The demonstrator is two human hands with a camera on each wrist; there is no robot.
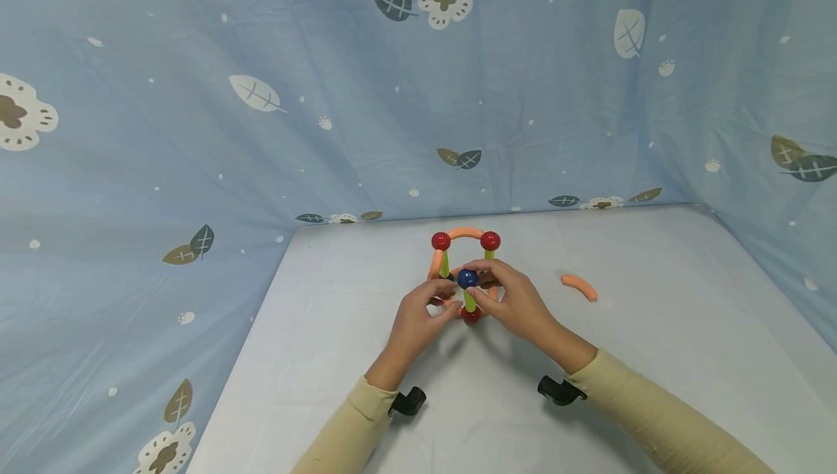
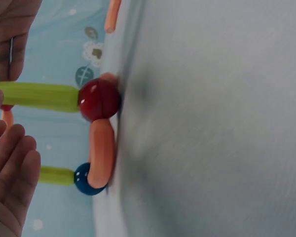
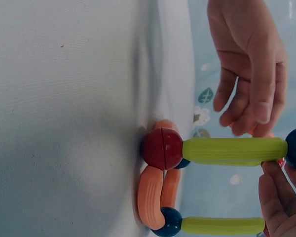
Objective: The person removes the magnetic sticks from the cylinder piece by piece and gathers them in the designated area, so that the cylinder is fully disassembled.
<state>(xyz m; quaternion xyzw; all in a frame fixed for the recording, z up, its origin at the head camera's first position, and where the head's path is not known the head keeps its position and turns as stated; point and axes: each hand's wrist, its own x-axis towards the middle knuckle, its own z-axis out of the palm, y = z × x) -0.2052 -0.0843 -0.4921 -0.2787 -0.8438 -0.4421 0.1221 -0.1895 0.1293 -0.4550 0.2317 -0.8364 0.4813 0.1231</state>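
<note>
In the head view a frame of toy rods and balls stands on the table. My right hand pinches a blue ball on top of an upright green rod. That rod's foot meets a red ball at the table. Beside it my left hand hovers at the frame's left, its fingers loosely bent with nothing between them. Curved orange pieces link the lower balls. Two more red balls, one of them at the upper left, carry an orange arch at the back.
A loose curved orange piece lies on the white table to the right of the frame. A blue patterned cloth hangs behind the table and along its sides. Black wrist mounts project beneath both forearms.
</note>
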